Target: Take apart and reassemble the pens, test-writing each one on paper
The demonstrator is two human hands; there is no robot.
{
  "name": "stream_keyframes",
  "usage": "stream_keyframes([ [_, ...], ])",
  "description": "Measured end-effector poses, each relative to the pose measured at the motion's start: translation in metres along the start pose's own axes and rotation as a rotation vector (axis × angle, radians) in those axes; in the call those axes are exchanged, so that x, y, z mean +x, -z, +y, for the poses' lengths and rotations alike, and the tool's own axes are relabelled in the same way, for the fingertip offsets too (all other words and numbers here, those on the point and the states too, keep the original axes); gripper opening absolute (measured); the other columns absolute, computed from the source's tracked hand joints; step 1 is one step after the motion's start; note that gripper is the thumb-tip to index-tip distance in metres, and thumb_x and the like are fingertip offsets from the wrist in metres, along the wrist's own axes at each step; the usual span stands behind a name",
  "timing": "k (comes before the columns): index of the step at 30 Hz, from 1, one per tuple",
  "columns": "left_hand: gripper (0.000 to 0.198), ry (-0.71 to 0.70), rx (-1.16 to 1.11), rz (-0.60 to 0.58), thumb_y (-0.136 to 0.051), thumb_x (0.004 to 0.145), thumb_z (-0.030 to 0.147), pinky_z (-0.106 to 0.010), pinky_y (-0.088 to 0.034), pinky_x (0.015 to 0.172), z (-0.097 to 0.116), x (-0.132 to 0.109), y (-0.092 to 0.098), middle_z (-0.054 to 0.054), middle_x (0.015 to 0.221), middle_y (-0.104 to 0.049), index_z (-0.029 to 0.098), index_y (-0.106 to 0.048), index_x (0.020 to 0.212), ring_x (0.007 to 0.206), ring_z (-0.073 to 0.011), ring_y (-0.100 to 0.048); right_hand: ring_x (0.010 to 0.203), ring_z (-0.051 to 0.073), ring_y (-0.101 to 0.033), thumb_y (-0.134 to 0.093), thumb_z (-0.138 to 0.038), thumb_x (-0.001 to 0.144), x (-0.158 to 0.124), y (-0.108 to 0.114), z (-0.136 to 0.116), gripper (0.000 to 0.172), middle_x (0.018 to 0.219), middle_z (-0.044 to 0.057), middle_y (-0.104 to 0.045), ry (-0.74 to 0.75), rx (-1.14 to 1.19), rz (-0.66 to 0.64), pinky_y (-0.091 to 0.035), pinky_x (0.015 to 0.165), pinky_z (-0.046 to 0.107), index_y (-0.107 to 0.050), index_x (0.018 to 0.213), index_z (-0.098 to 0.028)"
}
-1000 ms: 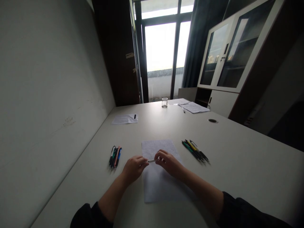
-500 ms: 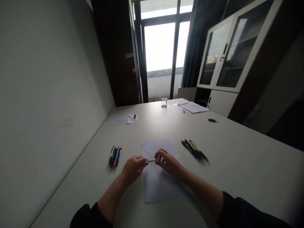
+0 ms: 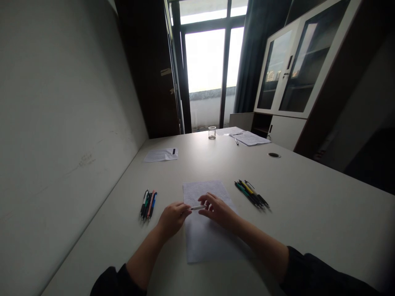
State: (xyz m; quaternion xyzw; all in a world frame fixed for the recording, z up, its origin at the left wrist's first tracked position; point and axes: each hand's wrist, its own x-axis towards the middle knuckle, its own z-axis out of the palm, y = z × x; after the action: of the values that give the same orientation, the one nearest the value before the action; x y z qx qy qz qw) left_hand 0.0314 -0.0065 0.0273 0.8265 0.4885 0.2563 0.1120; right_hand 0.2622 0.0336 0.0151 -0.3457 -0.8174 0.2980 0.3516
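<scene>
A slim white pen (image 3: 198,207) is held level above the lined sheet of paper (image 3: 203,242). My left hand (image 3: 173,218) pinches its left end between thumb and fingertips. Around the pen's other end, my right hand (image 3: 217,209) has its thumb and forefinger spread apart; whether a finger touches the tip there is hard to see. To the left lies a row of several pens (image 3: 148,205), dark, pink and blue. A second group of pens (image 3: 251,195), green, yellow, white and black, lies to the right of the sheet.
Farther back on the white table (image 3: 308,197) stand a clear glass (image 3: 212,132) and written papers (image 3: 253,138) with a pen (image 3: 236,142) beside them. Another paper (image 3: 162,154) lies at the left by the wall. A round cable hole (image 3: 274,155) is at the right.
My right thumb and forefinger have parted slightly around the pen's right end. My left hand keeps its pinch. The whole view has shifted a little.
</scene>
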Motion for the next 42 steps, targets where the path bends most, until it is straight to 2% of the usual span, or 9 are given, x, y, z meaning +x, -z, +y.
stream_keyframes([
  [2, 0.019, 0.000, 0.001, 0.002, -0.052, 0.095, 0.030, -0.025, -0.046, 0.075, 0.000, 0.000, 0.000, -0.004, 0.095, -0.070, 0.024, -0.069, 0.102, 0.084, -0.0176, -0.063, 0.071, 0.014, -0.060, -0.063, -0.032, 0.089, 0.000, 0.001, 0.000, 0.020, 0.087, 0.002, -0.065, -0.008, -0.036, -0.011, -0.049, 0.065, 0.026, -0.062, 0.106, -0.023],
  [4, 0.019, 0.000, -0.002, 0.009, -0.052, 0.095, 0.030, -0.026, -0.047, 0.075, 0.000, 0.000, -0.001, -0.004, 0.095, -0.070, 0.024, -0.069, 0.103, 0.085, -0.0182, -0.063, 0.070, 0.014, -0.059, -0.056, -0.032, 0.094, 0.001, 0.002, -0.002, 0.014, 0.081, 0.002, -0.065, 0.009, -0.070, -0.004, -0.047, 0.065, 0.026, -0.065, 0.098, -0.022],
  [10, 0.025, -0.006, -0.039, 0.034, -0.051, 0.095, 0.023, -0.026, -0.048, 0.077, -0.001, 0.000, -0.002, -0.003, 0.102, -0.070, 0.028, -0.064, 0.114, 0.089, -0.0186, -0.064, 0.070, 0.014, -0.059, -0.053, -0.031, 0.095, 0.003, 0.008, -0.008, 0.017, 0.089, 0.004, -0.065, 0.005, -0.048, 0.108, -0.048, 0.063, 0.026, -0.064, 0.094, -0.020],
  [17, 0.020, 0.003, -0.029, 0.052, -0.051, 0.094, 0.020, -0.024, -0.047, 0.072, -0.001, 0.000, 0.000, -0.003, 0.097, -0.069, 0.027, -0.064, 0.107, 0.085, -0.0171, -0.064, 0.068, 0.014, -0.060, -0.053, -0.032, 0.094, 0.003, 0.007, -0.008, 0.015, 0.087, 0.003, -0.065, -0.046, -0.012, 0.171, -0.050, 0.062, 0.026, -0.062, 0.094, -0.020],
  [23, 0.017, 0.024, -0.011, 0.060, -0.048, 0.095, 0.023, -0.023, -0.045, 0.070, 0.001, -0.001, 0.001, -0.003, 0.096, -0.068, 0.025, -0.064, 0.103, 0.082, -0.0165, -0.064, 0.077, 0.016, -0.062, -0.052, -0.031, 0.094, 0.003, 0.010, -0.008, 0.013, 0.089, 0.004, -0.063, -0.055, -0.012, 0.302, -0.053, 0.067, 0.028, -0.061, 0.096, -0.021],
  [28, 0.018, 0.081, 0.015, 0.096, -0.048, 0.094, 0.021, -0.024, -0.045, 0.070, 0.002, 0.000, 0.003, -0.003, 0.095, -0.069, 0.025, -0.065, 0.099, 0.081, -0.0165, -0.064, 0.078, 0.017, -0.061, -0.050, -0.032, 0.095, 0.004, 0.013, -0.008, 0.017, 0.097, 0.006, -0.061, -0.029, -0.009, 0.376, -0.054, 0.066, 0.030, -0.060, 0.100, -0.021],
  [33, 0.017, 0.155, 0.059, 0.144, -0.049, 0.090, 0.019, -0.024, -0.045, 0.069, 0.000, 0.001, 0.005, -0.003, 0.092, -0.069, 0.023, -0.066, 0.094, 0.080, -0.0171, -0.064, 0.076, 0.017, -0.061, -0.051, -0.035, 0.094, 0.004, 0.011, -0.006, 0.021, 0.090, 0.006, -0.061, -0.060, 0.024, 0.403, -0.055, 0.063, 0.030, -0.057, 0.105, -0.020],
  [37, 0.018, 0.187, 0.069, 0.179, -0.048, 0.090, 0.020, -0.025, -0.045, 0.070, -0.002, 0.002, 0.005, -0.003, 0.090, -0.069, 0.021, -0.066, 0.093, 0.080, -0.0172, -0.064, 0.076, 0.016, -0.062, -0.055, -0.031, 0.090, 0.003, 0.011, -0.005, 0.018, 0.092, 0.006, -0.061, -0.058, 0.052, 0.377, -0.056, 0.063, 0.029, -0.056, 0.104, -0.020],
  [42, 0.018, 0.191, 0.054, 0.175, -0.047, 0.090, 0.020, -0.024, -0.045, 0.069, -0.001, 0.002, 0.004, -0.003, 0.088, -0.069, 0.021, -0.065, 0.093, 0.079, -0.0166, -0.064, 0.074, 0.014, -0.062, -0.058, -0.025, 0.087, 0.003, 0.008, -0.008, 0.008, 0.091, 0.004, -0.062, 0.008, 0.041, 0.226, -0.055, 0.063, 0.026, -0.059, 0.093, -0.020],
])
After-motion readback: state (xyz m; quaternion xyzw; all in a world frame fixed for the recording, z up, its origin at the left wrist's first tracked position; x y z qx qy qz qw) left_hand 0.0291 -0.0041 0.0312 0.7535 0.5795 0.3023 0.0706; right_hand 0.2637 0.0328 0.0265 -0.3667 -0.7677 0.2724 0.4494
